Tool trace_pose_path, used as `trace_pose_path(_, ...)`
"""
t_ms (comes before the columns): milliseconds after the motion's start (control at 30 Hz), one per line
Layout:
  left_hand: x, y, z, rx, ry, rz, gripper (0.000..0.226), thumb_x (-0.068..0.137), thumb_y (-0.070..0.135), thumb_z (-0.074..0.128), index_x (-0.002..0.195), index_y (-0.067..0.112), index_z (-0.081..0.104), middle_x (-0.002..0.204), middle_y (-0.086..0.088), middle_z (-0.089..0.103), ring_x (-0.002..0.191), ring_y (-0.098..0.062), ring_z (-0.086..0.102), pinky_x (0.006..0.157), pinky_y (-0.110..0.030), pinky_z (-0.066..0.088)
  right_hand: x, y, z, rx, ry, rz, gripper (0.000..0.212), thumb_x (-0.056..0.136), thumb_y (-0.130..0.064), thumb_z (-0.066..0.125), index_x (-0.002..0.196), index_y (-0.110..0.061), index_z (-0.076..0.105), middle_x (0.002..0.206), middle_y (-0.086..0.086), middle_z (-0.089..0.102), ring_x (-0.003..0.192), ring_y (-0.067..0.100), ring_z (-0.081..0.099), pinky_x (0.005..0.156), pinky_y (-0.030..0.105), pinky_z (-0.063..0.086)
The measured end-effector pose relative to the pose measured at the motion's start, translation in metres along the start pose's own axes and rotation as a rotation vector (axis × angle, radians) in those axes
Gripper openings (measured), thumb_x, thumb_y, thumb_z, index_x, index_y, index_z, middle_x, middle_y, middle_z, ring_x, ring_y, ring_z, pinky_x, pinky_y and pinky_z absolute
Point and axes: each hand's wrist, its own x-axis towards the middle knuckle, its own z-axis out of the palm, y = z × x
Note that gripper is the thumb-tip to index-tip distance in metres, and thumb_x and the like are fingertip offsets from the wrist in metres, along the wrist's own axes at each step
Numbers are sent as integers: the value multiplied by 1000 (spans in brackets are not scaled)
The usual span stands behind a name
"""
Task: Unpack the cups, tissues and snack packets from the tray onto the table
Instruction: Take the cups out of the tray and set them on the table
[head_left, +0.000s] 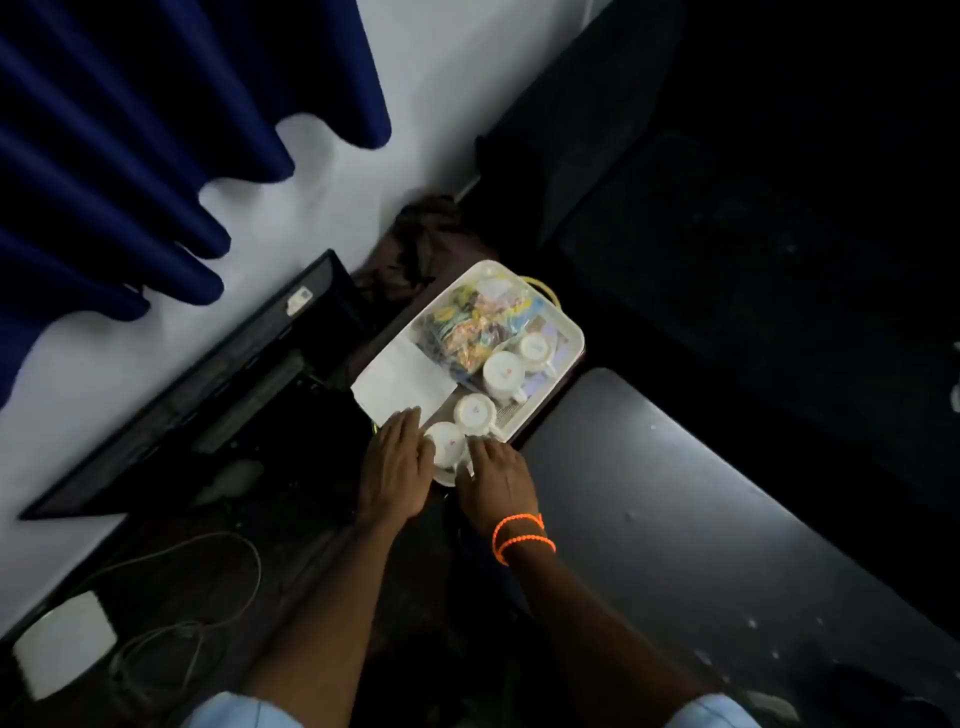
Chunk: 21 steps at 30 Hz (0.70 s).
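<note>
Hands bracket the nearest cup (447, 442) at the tray's (569, 325) near corner: left hand (397, 467) flat against its side, right hand (496, 480) by the handle, both loose, grasping nothing yet. Best lifted straight, clear of the next cup (475, 413). Tray also holds two further cups, tissues (405, 387) and bagged snack packets (475, 319) at its far end.

Dim, murky scene; right side near black; soft blur throughout.
</note>
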Motion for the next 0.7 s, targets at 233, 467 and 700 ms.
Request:
trace_pose_path(233, 27, -4, 27, -308, -9, -238, 59, 110, 50, 32, 117, 8, 73, 118, -22, 73, 115, -40, 65, 95, -46, 49, 15, -16, 40, 323, 65, 226, 49, 89, -45, 50, 131, -19, 53, 117, 6, 71, 107, 29, 64, 96, 42, 47)
trace_pose_path(467, 18, 19, 25, -448, 304, -370, 63, 111, 51, 32, 113, 4, 74, 117, -20, 74, 112, -38, 67, 87, -38, 46, 14, -27, 30, 1046, 160, 616, 31, 77, -53, 58, 83, -23, 64, 81, -7, 71, 77, 5, 63, 74, 37, 53)
trace_pose_path(700, -3, 59, 20, -587, 466, -369, 32, 103, 33, 61, 100, 2, 66, 106, -15, 65, 86, -17, 56, 67, -7, 40, 4, -9, -3, 1562, 168, 764, 34, 89, -39, 54, 92, -11, 73, 94, 8, 75, 89, 26, 68, 73, 38, 54)
